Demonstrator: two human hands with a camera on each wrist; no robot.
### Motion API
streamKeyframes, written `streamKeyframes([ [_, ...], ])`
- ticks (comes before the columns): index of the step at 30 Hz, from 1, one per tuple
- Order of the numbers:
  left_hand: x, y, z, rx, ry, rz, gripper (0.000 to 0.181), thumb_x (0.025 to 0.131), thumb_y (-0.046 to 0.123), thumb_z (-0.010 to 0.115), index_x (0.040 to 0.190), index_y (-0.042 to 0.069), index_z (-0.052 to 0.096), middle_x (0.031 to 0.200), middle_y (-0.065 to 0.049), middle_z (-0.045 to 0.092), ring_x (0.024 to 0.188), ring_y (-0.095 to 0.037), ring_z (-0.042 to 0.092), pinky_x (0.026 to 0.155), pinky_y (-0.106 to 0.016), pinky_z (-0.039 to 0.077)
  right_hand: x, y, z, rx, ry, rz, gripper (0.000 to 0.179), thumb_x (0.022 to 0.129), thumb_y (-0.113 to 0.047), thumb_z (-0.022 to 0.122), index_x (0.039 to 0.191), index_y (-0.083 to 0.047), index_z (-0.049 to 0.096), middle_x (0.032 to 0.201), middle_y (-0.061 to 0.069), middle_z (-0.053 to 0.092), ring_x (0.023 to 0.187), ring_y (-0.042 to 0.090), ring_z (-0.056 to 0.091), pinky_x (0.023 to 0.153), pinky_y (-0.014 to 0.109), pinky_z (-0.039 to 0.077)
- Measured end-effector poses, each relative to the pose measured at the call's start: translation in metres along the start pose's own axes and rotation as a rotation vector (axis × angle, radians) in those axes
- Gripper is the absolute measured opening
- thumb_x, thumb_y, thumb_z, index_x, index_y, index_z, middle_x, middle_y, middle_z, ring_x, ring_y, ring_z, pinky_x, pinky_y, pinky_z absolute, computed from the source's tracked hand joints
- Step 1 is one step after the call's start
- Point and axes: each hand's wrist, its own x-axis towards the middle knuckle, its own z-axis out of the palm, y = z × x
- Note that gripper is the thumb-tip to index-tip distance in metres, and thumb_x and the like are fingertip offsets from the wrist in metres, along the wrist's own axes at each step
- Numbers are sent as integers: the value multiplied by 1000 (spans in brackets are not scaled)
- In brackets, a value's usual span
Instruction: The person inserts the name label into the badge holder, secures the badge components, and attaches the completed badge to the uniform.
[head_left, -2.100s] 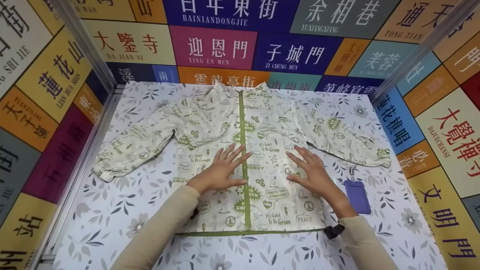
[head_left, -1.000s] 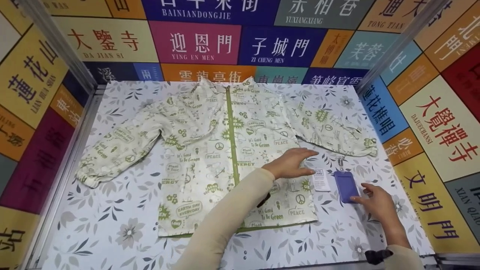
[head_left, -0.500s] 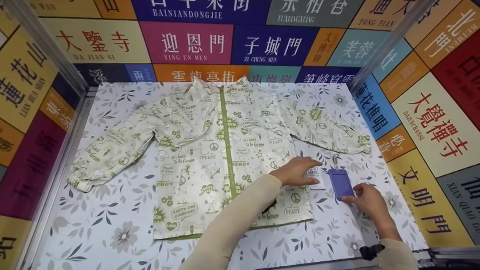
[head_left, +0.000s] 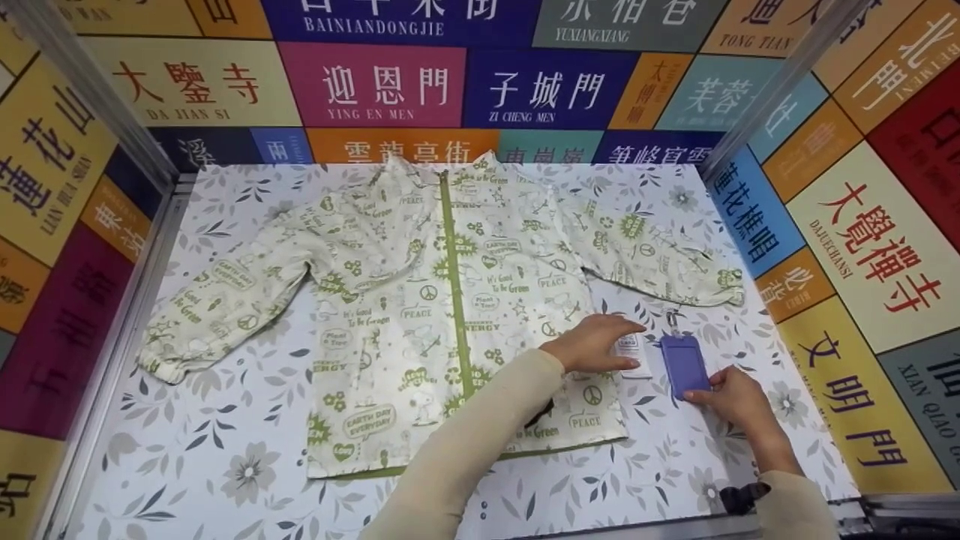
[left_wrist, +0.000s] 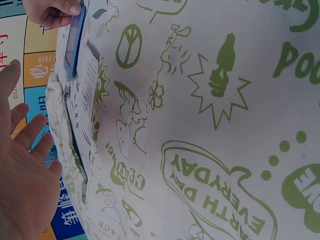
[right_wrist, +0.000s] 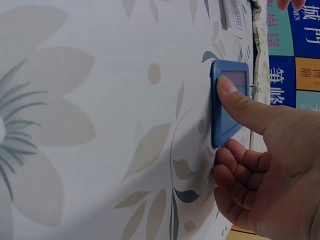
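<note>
A cream jacket [head_left: 420, 300] with green print and a green zip lies spread flat, front up, on the floral table [head_left: 225, 450]. My left hand [head_left: 600, 339] reaches across and rests flat on the jacket's right edge, fingers straight [left_wrist: 22, 140], beside a white label [head_left: 630, 354]. Just right of that label lies a blue card holder [head_left: 684, 365] on a clip. My right hand [head_left: 726, 391] pinches its near end, with the thumb [right_wrist: 235, 100] on top of the holder [right_wrist: 225, 120] and the other fingers curled at its edge.
Colourful sign-printed walls [head_left: 862, 225] and metal posts enclose the table on three sides. The jacket's sleeves [head_left: 217, 300] stretch out to the left and right. Bare floral cloth shows along the front and in the left corner.
Both hands left the jacket's front. The left moved to the jacket's right edge by the label, and the right took hold of the blue card holder. Little has moved in the last half second.
</note>
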Motion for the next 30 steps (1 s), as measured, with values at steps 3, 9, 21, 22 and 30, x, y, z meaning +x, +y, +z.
streamKeyframes([
  [3, 0, -1, 0, -4, 6, -5, 61, 97, 48, 56, 151, 24, 39, 155, 5, 44, 149, -15, 35, 125, -30, 22, 1, 0, 1, 21, 2, 0, 70, 77, -44, 82, 109, 8, 50, 97, 22, 61, 82, 26, 57, 64, 28, 43],
  [9, 0, -2, -2, -7, 4, 1, 62, 98, 48, 54, 153, 24, 37, 157, 4, 42, 150, -18, 33, 126, -32, 21, -1, -3, 0, 45, 27, 13, 72, 76, -42, 83, 112, 9, 48, 97, 22, 59, 83, 27, 56, 64, 28, 43],
  [21, -2, -7, -3, 22, 11, 5, 63, 98, 48, 55, 152, 22, 38, 157, 2, 43, 149, -19, 35, 125, -31, 24, -5, 5, 0, 90, 114, -59, 58, 78, -32, 83, 108, 9, 54, 91, 20, 66, 74, 18, 59, 62, 26, 45],
  [22, -2, -7, -3, 21, 9, 0, 63, 98, 48, 55, 152, 22, 38, 157, 2, 42, 149, -18, 35, 125, -30, 23, -5, 6, -1, 105, 114, -55, 58, 79, -32, 83, 109, 8, 55, 90, 18, 67, 72, 16, 58, 61, 25, 45],
  [30, -1, -5, -11, 14, -1, -11, 62, 99, 47, 55, 153, 23, 37, 156, 5, 43, 147, -13, 36, 125, -28, 22, -9, 6, -8, 382, 120, 39, 50, 88, -28, 76, 118, 8, 61, 76, -12, 68, 69, 0, 65, 66, 20, 56],
])
